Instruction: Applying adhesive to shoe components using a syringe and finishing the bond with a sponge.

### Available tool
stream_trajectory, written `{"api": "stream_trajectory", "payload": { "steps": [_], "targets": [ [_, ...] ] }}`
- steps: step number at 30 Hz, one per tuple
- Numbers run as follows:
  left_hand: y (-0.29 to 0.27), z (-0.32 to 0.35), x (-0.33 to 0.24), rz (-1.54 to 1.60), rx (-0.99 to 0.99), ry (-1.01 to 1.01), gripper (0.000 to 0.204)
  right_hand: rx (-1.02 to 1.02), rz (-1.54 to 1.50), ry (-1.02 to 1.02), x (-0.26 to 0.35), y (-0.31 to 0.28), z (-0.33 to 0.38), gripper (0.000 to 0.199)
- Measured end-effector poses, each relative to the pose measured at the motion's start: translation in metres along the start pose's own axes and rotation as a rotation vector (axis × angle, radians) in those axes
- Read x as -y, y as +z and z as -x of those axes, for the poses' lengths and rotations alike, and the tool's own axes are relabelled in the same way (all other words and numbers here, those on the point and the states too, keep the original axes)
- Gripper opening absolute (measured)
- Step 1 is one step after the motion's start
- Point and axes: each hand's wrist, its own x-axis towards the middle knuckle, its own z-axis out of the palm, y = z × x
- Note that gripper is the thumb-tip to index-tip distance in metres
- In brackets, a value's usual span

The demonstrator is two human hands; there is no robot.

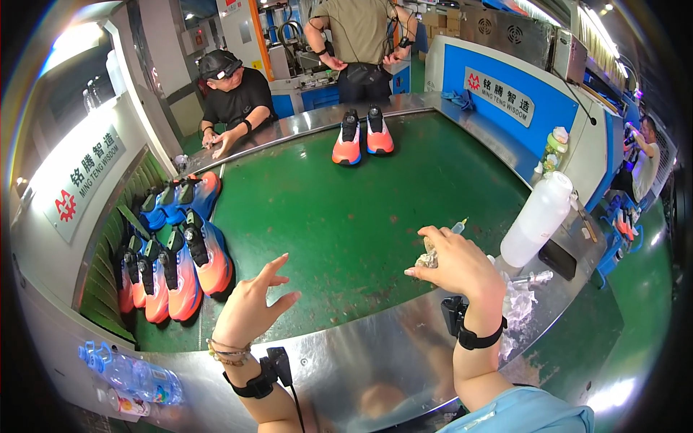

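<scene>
Left hand [254, 307]: above the near left part of the green-topped bench [325, 224], thumb well apart from the other fingers, a wide gap between, nothing held. Right hand [462, 263]: over the near right part, fingers curled around a crumpled wad [427, 255], pale and brownish, lying between thumb and fingertips and partly hidden by the hand. A small clear nozzle [460, 226] with a yellowish tip shows just beyond the knuckles; cannot tell whether it touches the hand. Black strap on each wrist; beaded bracelet [229, 352] on the left. Orange-and-blue shoe pair [347, 149] stands side by side near the far edge, toes toward the wearer, well apart from both hands. Shoe cluster [184, 289], same colours, packed along the left side, nearer the left hand. On the metal rim at right: white bottle [535, 222], tilted in this view; dark phone [557, 259] just beside it; crumpled clear film [518, 307] near the right forearm. Clear plastic bottle [137, 377] lies at lower left. Across the bench, co-worker in black [238, 97] at far left, hands together at the edge; second co-worker [357, 32], tan shirt, at the far side.
</scene>
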Motion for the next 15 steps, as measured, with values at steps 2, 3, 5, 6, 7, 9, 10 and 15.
{"api": "stream_trajectory", "payload": {
  "steps": [2,3,5,6,7,9,10,15],
  "targets": [
    [0.0006,-0.0004,0.0007,-0.01,0.005,0.011,0.061,0.042,-0.021,0.073,0.0014,-0.0002,-0.0018,0.065],
    [0.0014,-0.0013,0.0004,-0.006,0.008,0.011,0.061,0.045,-0.019,0.077,0.0017,-0.0013,-0.0015,0.065],
    [0.0028,-0.003,0.0,-0.002,0.016,0.003,0.061,0.047,-0.021,0.092,0.0022,-0.0033,-0.0007,0.065],
    [0.0035,-0.0036,0.0003,0.0,0.018,0.002,0.061,0.05,-0.02,0.094,0.001,-0.0026,-0.0013,0.065],
    [0.0042,-0.004,0.001,-0.007,0.016,0.01,0.061,0.041,-0.024,0.087,-0.0006,-0.0014,-0.0021,0.065],
    [0.0049,-0.0047,0.0028,-0.013,0.014,0.017,0.061,0.034,-0.028,0.08,-0.0027,0.0002,-0.0023,0.065],
    [0.0052,-0.0052,0.0042,-0.002,0.019,0.025,0.06,0.022,-0.011,0.051,-0.0033,0.0006,-0.0021,0.063],
    [0.0069,-0.0064,0.0042,0.002,0.029,0.032,0.059,0.013,-0.001,0.031,-0.0055,0.0004,-0.0019,0.059]
  ]
}}
